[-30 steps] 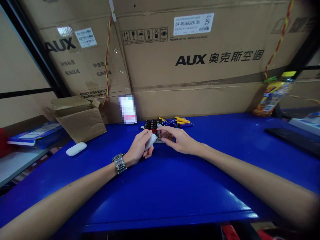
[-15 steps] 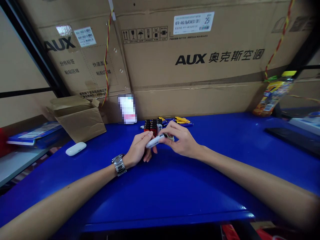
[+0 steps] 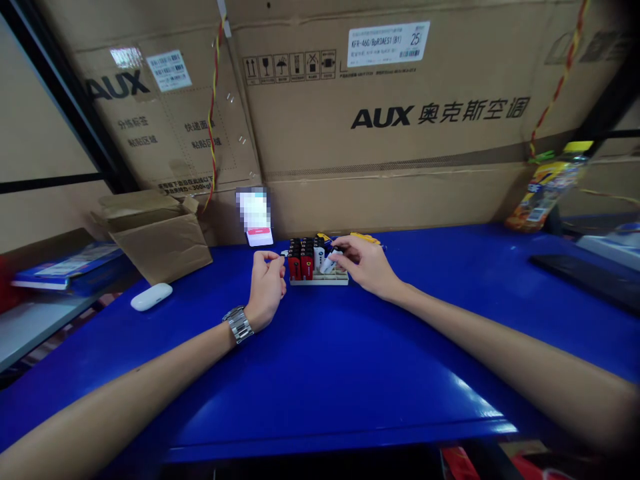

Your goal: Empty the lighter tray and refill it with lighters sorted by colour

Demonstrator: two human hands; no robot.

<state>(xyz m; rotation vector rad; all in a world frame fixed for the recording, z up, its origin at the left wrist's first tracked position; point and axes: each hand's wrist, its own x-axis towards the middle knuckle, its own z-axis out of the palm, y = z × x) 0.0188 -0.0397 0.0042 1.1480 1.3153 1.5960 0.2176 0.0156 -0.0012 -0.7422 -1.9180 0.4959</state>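
My right hand [image 3: 369, 263] pinches a white lighter [image 3: 330, 261] with a dark top. It tilts over the right part of a pale tray [image 3: 320, 283] with slots. Several red lighters [image 3: 301, 267] with black tops stand upright in rows in the tray's left part. Beside them stands a white lighter with a round blue mark [image 3: 319, 256]. My left hand [image 3: 267, 283], with a metal watch on the wrist, is curled shut just left of the tray. Its fingertips are partly turned away, so I cannot make out what they hold, if anything.
Yellow items [image 3: 365, 237] lie behind my right hand. A lit phone [image 3: 256, 217] leans on the large cardboard box [image 3: 390, 160] behind. On the left are an open small carton [image 3: 163, 243] and a white case [image 3: 151, 297]. A drink bottle [image 3: 547, 190] and a black slab [image 3: 585, 280] are right.
My right hand has carried the white lighter away from my left hand, up to the tray. My left hand has let go of it, moved left and curled, uncovering the tray front.
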